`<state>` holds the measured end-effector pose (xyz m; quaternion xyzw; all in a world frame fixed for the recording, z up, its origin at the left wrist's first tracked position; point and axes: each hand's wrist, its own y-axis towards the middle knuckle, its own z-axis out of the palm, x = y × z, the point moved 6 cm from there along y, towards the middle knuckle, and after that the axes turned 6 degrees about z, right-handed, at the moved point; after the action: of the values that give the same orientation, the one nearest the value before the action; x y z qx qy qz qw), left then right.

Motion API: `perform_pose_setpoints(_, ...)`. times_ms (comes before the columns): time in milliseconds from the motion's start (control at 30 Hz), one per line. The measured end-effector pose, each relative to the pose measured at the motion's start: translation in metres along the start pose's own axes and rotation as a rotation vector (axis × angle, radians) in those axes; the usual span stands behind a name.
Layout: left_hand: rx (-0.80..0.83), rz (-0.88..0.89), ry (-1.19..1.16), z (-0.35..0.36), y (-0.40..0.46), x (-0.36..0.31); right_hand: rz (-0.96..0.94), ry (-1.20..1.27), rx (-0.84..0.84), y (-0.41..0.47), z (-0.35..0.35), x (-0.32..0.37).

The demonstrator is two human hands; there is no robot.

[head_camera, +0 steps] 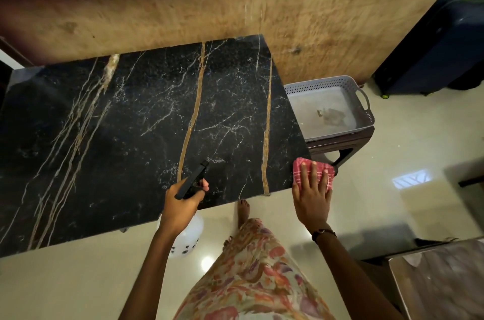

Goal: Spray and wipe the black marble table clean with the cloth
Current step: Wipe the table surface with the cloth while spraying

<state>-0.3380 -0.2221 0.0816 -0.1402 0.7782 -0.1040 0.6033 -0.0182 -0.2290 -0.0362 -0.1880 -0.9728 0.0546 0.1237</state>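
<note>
The black marble table (136,120) with gold and white veins fills the left and middle of the head view. My left hand (180,202) grips a spray bottle (192,181) by its black trigger head at the table's near edge; the nozzle points over the table, and the white body hangs below the edge. My right hand (313,194) lies flat, fingers spread, on a folded red-and-white checked cloth (317,169) at the table's near right corner.
A grey perforated tray (364,99) sits on a dark stool just right of the table. A dark blue suitcase (440,50) stands at the far right by the brown wall. Another tabletop (440,283) is at the lower right. The floor is glossy cream tile.
</note>
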Motion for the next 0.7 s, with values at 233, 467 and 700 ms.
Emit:
perform_pose_setpoints(233, 0.004, 0.004, -0.005, 0.000, 0.021, -0.016, -0.131, -0.052, 0.107, 0.035, -0.005, 0.010)
perform_pose_setpoints(467, 0.002, -0.018, 0.003, 0.010, 0.069, -0.031, -0.163, -0.031, 0.136, 0.099, -0.011, 0.046)
perform_pose_setpoints(700, -0.049, -0.034, -0.011, 0.023, 0.148, -0.057, -0.183, -0.017, 0.171, 0.205, -0.011, 0.108)
